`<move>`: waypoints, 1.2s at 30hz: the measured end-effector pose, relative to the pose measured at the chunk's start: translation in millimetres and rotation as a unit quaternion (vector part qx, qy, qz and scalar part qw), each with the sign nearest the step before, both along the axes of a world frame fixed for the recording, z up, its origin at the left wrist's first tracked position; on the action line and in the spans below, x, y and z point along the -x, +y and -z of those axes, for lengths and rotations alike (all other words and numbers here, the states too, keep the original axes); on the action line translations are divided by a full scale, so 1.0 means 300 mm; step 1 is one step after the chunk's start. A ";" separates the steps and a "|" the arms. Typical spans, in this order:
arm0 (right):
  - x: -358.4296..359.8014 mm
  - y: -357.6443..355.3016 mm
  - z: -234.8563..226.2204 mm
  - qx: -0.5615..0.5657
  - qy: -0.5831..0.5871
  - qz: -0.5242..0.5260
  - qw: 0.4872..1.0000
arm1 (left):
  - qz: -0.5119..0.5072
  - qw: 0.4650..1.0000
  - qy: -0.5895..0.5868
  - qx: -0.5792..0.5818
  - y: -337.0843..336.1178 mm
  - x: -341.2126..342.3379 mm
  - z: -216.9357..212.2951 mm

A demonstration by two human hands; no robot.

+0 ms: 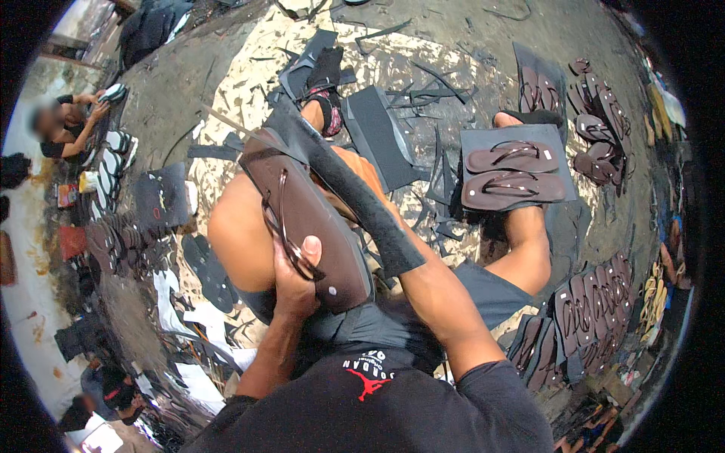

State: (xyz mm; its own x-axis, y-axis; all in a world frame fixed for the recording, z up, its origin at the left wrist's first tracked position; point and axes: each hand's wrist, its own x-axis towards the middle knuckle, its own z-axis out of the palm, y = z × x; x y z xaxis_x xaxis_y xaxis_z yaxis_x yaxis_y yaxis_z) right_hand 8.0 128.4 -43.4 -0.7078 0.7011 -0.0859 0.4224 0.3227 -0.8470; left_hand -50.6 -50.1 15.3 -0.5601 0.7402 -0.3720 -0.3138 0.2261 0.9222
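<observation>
My left hand grips a dark brown flip-flop near its heel end, thumb over the shiny brown strap. The flip-flop is tilted over my lap, beside my bent left knee. A black sleeve covers my right forearm and most of my right hand, at the toe end of the flip-flop. From that hand a thin, narrow knife sticks out leftward, its blade close to the toe edge. The sleeve hides most of the fingers.
A pair of brown flip-flops lies on a dark sheet over my right lower leg. More flip-flops stand in rows at right. Black offcuts litter a pale ground sheet. At far left a person handles white-and-dark sandals.
</observation>
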 end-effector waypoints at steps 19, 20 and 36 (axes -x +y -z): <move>-0.275 -0.209 -0.351 0.121 0.259 0.052 0.957 | 0.160 0.983 -0.040 -0.085 0.088 0.096 -0.194; -0.301 -0.223 -0.349 0.117 0.237 0.050 0.963 | 0.194 0.979 0.027 -0.057 0.092 0.086 -0.205; -0.459 -0.166 -0.298 -0.105 0.003 -0.109 0.988 | 0.304 0.945 -0.118 0.008 -0.005 0.090 -0.169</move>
State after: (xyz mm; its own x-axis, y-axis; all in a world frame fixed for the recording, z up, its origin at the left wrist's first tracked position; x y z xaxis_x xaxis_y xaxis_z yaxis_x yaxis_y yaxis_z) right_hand 145.6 78.7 46.1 -0.8445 0.5331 0.0506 0.3175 0.5745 -0.7544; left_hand -77.7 -51.8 65.9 0.0665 0.8919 -0.4473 -0.3188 0.4438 0.8375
